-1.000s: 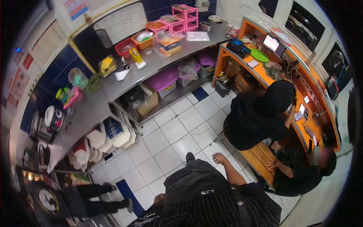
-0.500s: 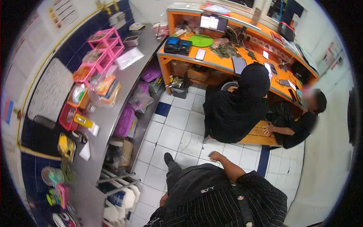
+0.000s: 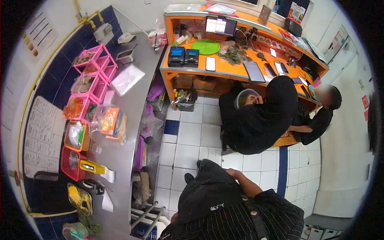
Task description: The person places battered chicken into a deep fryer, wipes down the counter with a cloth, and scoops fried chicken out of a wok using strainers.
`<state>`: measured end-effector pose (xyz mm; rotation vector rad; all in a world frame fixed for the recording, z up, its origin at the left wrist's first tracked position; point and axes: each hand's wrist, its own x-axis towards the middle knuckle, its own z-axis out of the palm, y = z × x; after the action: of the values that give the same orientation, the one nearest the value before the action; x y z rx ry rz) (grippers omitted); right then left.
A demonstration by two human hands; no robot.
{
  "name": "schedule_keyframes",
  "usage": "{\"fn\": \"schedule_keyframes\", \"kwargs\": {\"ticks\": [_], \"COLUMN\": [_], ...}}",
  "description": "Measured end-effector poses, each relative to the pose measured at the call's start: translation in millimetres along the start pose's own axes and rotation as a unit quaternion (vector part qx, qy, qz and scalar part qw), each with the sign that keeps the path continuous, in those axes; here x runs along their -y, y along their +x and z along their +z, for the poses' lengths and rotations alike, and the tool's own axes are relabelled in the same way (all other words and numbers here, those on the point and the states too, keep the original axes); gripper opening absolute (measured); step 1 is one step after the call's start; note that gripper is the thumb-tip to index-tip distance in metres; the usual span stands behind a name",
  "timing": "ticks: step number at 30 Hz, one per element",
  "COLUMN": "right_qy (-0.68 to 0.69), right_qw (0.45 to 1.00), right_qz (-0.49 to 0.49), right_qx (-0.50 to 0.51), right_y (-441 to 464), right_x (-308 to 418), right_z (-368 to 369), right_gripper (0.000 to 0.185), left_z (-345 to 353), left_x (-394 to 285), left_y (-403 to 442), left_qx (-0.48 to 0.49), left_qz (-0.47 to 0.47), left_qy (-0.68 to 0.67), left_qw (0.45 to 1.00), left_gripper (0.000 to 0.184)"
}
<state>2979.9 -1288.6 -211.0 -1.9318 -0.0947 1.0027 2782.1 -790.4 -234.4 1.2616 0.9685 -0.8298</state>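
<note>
My right hand (image 3: pixel 232 173) hangs beside the front of my dark trousers (image 3: pixel 208 186), and its fingers are too hidden to make out. Only a sliver of my left hand (image 3: pixel 174 218) shows at my other side, near the metal rack (image 3: pixel 150 220) under the steel counter (image 3: pixel 124 160). I see no object at either hand. Ahead, a person in black (image 3: pixel 256 124) sits with hands over a round tub (image 3: pixel 242 98). Another person (image 3: pixel 316 128) sits to the right, on a wooden bench (image 3: pixel 286 141).
The orange desk (image 3: pixel 236 74) ahead bears a monitor (image 3: pixel 221 26), a green tray (image 3: pixel 206 46), card machines (image 3: pixel 176 56) and a phone (image 3: pixel 210 64). Pink baskets (image 3: pixel 96 84), a yellow tape dispenser (image 3: pixel 93 167) and papers line the counter. A bin (image 3: pixel 187 100) stands under the desk.
My view has turned, and I stand nearer the desk. My right hand has swung back to my thigh. The seated person's hands and the tub now show more.
</note>
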Motion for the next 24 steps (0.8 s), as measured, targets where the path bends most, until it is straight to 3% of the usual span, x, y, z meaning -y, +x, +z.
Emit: {"fn": "schedule_keyframes", "kwargs": {"ticks": [2, 3, 4, 5, 6, 8, 10, 12, 18, 20, 24], "right_qy": [-0.102, 0.024, 0.151, 0.273, 0.243, 0.173, 0.14, 0.143, 0.24, 0.241, 0.249], "right_qw": [0.976, 0.998, 0.979, 0.919, 0.926, 0.965, 0.972, 0.957, 0.929, 0.925, 0.925], "right_qz": [-0.186, -0.027, 0.131, 0.282, 0.288, 0.192, 0.188, 0.252, 0.281, 0.288, 0.275], "right_qx": [0.05, 0.048, 0.044, 0.04, 0.03, 0.047, 0.005, 0.015, 0.028, 0.061, 0.082], "right_y": [30.2, 44.2, 60.8, 74.6, 81.6, 124.9, 159.4, 180.8, 274.1, 287.7, 334.2], "right_x": [-7.9, 8.4, 25.8, 44.7, 60.5, 53.1, 61.9, 99.2, 129.1, 160.8, 158.9], "right_z": [-9.9, -13.2, -14.9, -17.2, -25.6, -38.4, -60.9, -99.2, -181.2, -208.5, -221.8], "right_gripper": [0.046, 0.05, 0.053, 0.057, 0.059, 0.055, 0.053, 0.052, 0.055, 0.056, 0.057], "left_z": [-2.7, -3.3, -4.3, -5.1, -4.1, 3.9, 16.4, 32.4, 79.8, 87.0, 88.6], "left_x": [-30.0, -47.5, -67.1, -86.5, -106.4, -152.2, -201.9, -255.9, -391.5, -414.8, -440.7], "left_y": [12.4, 19.6, 29.1, 37.1, 45.6, 66.0, 84.5, 100.1, 122.4, 126.1, 123.3], "left_qx": [0.0, 0.001, 0.002, 0.002, 0.0, -0.002, -0.005, -0.008, -0.011, -0.011, -0.011], "left_qz": [-0.007, -0.006, -0.005, -0.002, 0.001, 0.011, 0.026, 0.045, 0.091, 0.097, 0.089], "left_qy": [0.01, 0.018, 0.025, 0.033, 0.039, 0.052, 0.062, 0.073, 0.1, 0.111, 0.135], "left_qw": [1.0, 1.0, 1.0, 0.999, 0.999, 0.999, 0.998, 0.996, 0.991, 0.989, 0.987], "left_gripper": [0.03, 0.03, 0.03, 0.03, 0.03, 0.03, 0.03, 0.029, 0.029, 0.029, 0.029]}}
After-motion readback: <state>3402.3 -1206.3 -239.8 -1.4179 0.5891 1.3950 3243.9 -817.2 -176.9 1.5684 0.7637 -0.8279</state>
